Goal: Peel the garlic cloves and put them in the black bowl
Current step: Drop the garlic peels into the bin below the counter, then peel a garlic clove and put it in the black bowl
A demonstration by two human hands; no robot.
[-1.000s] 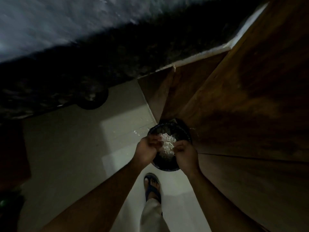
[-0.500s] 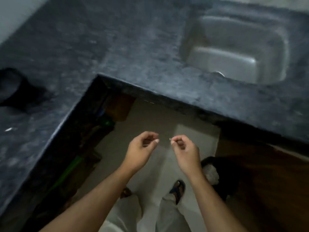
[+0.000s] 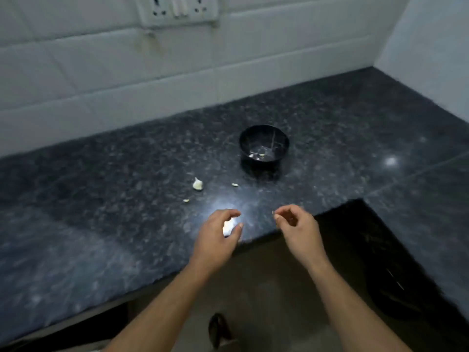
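One black bowl stands upright on the dark speckled counter, well back from its front edge, and a few small pale bits lie at the bottom of it; the blur hides whether they are cloves or skin. One garlic clove lies on the counter to the left of the bowl and nearer the person, apart from it. Two small pale scraps lie near the clove: one to its right, between clove and bowl, and one just in front of it. Two hands hover over the counter's front edge, near each other but not touching. The left hand has loosely curled fingers with nothing in them; a bright glare on the stone shows through the gap between thumb and fingers. The right hand pinches a tiny pale fragment at its fingertips. One switch plate sits on the white tiled wall behind.
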